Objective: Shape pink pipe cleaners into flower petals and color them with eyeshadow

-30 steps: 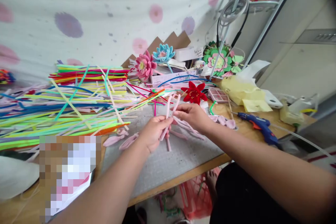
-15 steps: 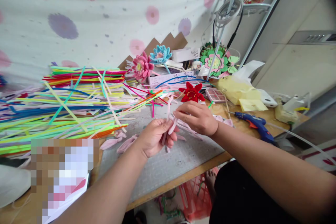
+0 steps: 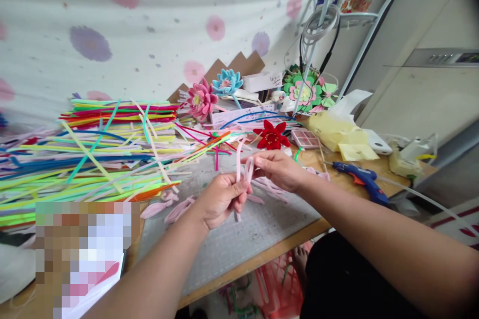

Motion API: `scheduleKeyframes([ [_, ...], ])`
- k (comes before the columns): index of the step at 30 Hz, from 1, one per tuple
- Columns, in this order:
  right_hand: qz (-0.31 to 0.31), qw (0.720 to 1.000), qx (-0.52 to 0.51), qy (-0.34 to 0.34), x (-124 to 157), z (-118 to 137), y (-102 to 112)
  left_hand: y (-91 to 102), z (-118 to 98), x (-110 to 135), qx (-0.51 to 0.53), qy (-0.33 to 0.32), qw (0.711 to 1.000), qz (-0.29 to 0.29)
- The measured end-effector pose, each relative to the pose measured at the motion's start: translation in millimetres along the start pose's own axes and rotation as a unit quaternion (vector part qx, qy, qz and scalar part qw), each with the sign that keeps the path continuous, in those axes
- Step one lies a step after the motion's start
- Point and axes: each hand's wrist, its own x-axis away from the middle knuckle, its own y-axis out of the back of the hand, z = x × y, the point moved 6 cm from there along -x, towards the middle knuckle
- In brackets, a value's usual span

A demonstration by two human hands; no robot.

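My left hand (image 3: 226,197) is closed around a pale pink pipe cleaner (image 3: 239,157), one end standing straight up and the other showing below the fist. A folded loop of pale pink pipe cleaner rises beside it. My right hand (image 3: 279,169) pinches that loop at its top between thumb and fingers. Beneath the hands lie loose pale pink pipe cleaners (image 3: 271,189) on the grey cutting mat (image 3: 224,254). Left of my left hand are pink looped petals (image 3: 179,209). A red pipe-cleaner flower (image 3: 272,134) lies just beyond my right hand.
Bundles of coloured pipe cleaners (image 3: 86,159) cover the table's left side. A blue glue gun (image 3: 362,179) lies at right, near a yellow tissue pack (image 3: 333,132). Pink (image 3: 202,100) and blue (image 3: 227,82) flowers stand at the back. A red basket (image 3: 280,284) is below the table.
The pink loop now stands upright above my left fist, its opening visible. My right hand has turned, its thumb and fingers now at the loop's top. The view has shifted slightly.
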Motion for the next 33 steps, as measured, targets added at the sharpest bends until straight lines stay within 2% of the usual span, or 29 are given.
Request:
scheduleKeyframes([
  [6,-0.043,0.995,-0.082,-0.032,-2.5,-2.0,-8.6,-0.4,0.4,0.5,-0.004,0.005,1.0,0.002],
  [12,-0.099,0.992,-0.075,-0.012,-2.0,0.9,-5.9,1.2,2.0,-0.2,-0.003,0.012,1.0,-0.009],
  [16,-0.134,0.991,0.004,0.006,-2.0,3.3,-3.8,1.5,2.6,-0.9,-0.026,0.008,0.999,-0.023],
  [19,-0.147,0.987,0.07,0.008,-3.6,3.5,4.1,14.2,-0.4,-3.6,-0.09,-0.011,0.991,-0.098],
  [21,-0.136,0.983,0.12,-0.004,-4.5,1.7,10.7,28.0,-6.4,-3.9,-0.128,-0.039,0.975,-0.178],
  [23,-0.119,0.976,0.182,-0.014,-4.5,0.4,15.8,36.6,-11.4,-3.5,-0.148,-0.061,0.962,-0.223],
  [26,-0.105,0.961,0.257,0.003,-3.3,3.2,15.6,34.2,-10.5,-4.7,-0.165,-0.054,0.965,-0.196],
  [31,-0.025,0.919,0.355,0.168,1.6,22.8,-16.9,10.4,0.5,-5.1,-0.181,-0.024,0.981,-0.068],
  [33,-0.02,0.914,0.365,0.175,3.1,24.5,-22.4,5.8,2.5,-4.0,-0.173,-0.012,0.984,-0.048],
])
